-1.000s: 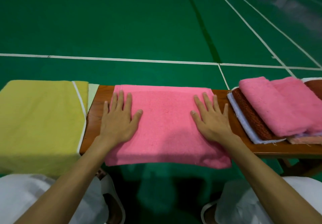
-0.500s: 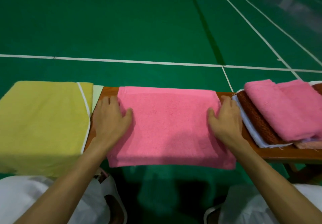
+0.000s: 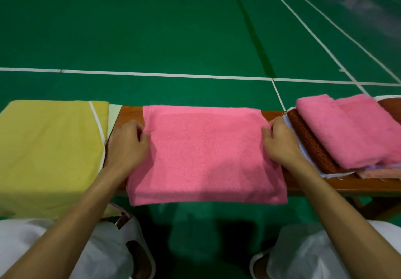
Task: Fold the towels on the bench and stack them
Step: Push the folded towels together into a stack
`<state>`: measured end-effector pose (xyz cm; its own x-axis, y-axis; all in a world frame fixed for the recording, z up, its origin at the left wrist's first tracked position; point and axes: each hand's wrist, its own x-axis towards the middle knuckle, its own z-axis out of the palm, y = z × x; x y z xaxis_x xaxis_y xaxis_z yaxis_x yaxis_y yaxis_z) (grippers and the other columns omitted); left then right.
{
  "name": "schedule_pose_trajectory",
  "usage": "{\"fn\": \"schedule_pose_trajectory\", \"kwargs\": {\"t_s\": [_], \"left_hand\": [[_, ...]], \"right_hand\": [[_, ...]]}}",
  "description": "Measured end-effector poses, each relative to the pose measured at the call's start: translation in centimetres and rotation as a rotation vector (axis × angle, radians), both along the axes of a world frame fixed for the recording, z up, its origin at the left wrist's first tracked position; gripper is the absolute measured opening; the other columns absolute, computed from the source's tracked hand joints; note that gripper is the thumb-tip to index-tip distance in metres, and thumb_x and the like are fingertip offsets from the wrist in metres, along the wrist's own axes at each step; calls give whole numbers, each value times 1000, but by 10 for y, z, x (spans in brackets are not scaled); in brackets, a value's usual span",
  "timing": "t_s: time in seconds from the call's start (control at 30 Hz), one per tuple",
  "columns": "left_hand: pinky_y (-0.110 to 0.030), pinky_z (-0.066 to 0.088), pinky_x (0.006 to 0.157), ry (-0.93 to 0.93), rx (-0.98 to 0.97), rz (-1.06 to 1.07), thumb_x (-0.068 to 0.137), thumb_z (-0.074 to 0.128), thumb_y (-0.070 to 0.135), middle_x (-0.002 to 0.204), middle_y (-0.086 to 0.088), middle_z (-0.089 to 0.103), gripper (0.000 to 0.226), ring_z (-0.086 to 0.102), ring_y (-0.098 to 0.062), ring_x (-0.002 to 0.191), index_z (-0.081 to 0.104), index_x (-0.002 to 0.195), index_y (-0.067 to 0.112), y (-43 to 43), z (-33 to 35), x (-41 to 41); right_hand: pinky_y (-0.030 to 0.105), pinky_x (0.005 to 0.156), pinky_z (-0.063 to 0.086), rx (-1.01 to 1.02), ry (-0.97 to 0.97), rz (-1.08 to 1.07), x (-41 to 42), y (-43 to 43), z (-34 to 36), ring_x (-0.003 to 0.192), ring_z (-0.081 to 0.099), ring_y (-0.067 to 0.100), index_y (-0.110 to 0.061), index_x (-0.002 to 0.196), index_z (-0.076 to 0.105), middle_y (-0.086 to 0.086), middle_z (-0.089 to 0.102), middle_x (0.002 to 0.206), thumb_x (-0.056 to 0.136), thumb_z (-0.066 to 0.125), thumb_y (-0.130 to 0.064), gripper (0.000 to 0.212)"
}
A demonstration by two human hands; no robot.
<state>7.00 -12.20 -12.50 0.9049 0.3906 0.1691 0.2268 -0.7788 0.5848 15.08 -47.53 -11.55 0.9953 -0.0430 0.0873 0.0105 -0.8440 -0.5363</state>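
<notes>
The pink towel lies spread across the middle of the bench, with its near edge hanging over the front. My left hand is at the towel's left edge, fingers curled under and thumb on top, pinching the cloth. My right hand grips the right edge the same way.

Left of the towel, a yellow towel with a white stripe covers that end of the bench and drapes over the near side. To the right is a stack: a folded pink towel on top, a rust-brown towel beneath it and a white cloth under that. My right hand is just beside this stack.

The bench is reddish-brown wood. Beyond it a green court floor runs away, marked with white lines. At the near edge I see white trousers and a white slipper.

A second ago both hands lay flat on the towel with fingers spread, nearer its middle. They have since slid outward to the side edges and curled onto them. The towel itself has not moved.
</notes>
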Motion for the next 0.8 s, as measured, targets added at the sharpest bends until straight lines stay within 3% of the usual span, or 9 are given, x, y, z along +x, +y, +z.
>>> {"fn": "schedule_pose_trajectory", "kwargs": {"t_s": [0.07, 0.13, 0.23, 0.37, 0.53, 0.63, 0.8], "left_hand": [[-37, 40, 69, 17, -253, 3, 103, 60, 21, 89, -2, 63, 13, 58, -21, 82, 55, 92, 16, 0, 9, 0], [-39, 51, 75, 70, -583, 10, 102, 63, 21, 100, -7, 69, 9, 65, -24, 89, 59, 106, 15, 4, 19, 0], [-37, 59, 78, 109, -808, -97, 97, 68, 8, 101, -1, 75, 36, 74, -19, 88, 59, 129, 21, 13, 32, -5], [-20, 58, 65, 128, -818, -202, 93, 65, -7, 91, 3, 80, 43, 75, -7, 84, 66, 128, 17, 20, 43, -9], [-15, 57, 65, 109, -659, -187, 93, 70, -1, 88, 4, 80, 29, 75, -10, 91, 73, 115, 17, 29, 51, -15], [-12, 56, 63, 53, -553, -175, 90, 74, 1, 83, 11, 79, 25, 75, -2, 82, 74, 98, 25, 31, 59, -21], [-18, 57, 65, -26, -352, -177, 80, 84, 19, 78, 10, 78, 17, 75, -7, 78, 77, 92, 29, 34, 85, -36]], "right_hand": [[34, 73, 43, 285, 42, -1, -3, -4, 7, 90, 57, 28, -4, 110, 52, 14, 61, 98, 104, 53, -14, 11], [22, 66, 49, 569, 139, 22, -8, -6, 15, 86, 62, 19, -7, 122, 51, 8, 64, 96, 101, 57, -4, 22], [18, 72, 56, 782, 208, 154, -9, -17, 19, 94, 72, 13, -12, 132, 58, 9, 74, 106, 94, 62, 10, 45], [24, 83, 60, 778, 189, 172, -12, -25, 24, 105, 73, 19, -9, 127, 69, 9, 77, 112, 92, 65, 9, 40], [24, 83, 61, 673, 151, 154, -15, -27, 34, 102, 74, 15, -8, 125, 70, 0, 79, 105, 92, 69, 3, 35], [33, 89, 61, 615, 122, 130, -20, -29, 44, 100, 75, 15, -8, 120, 73, 1, 79, 102, 90, 71, 4, 32], [13, 77, 57, 450, 75, 183, -38, -38, 89, 81, 72, -4, -13, 109, 75, 0, 79, 89, 85, 75, 7, 31]]}}
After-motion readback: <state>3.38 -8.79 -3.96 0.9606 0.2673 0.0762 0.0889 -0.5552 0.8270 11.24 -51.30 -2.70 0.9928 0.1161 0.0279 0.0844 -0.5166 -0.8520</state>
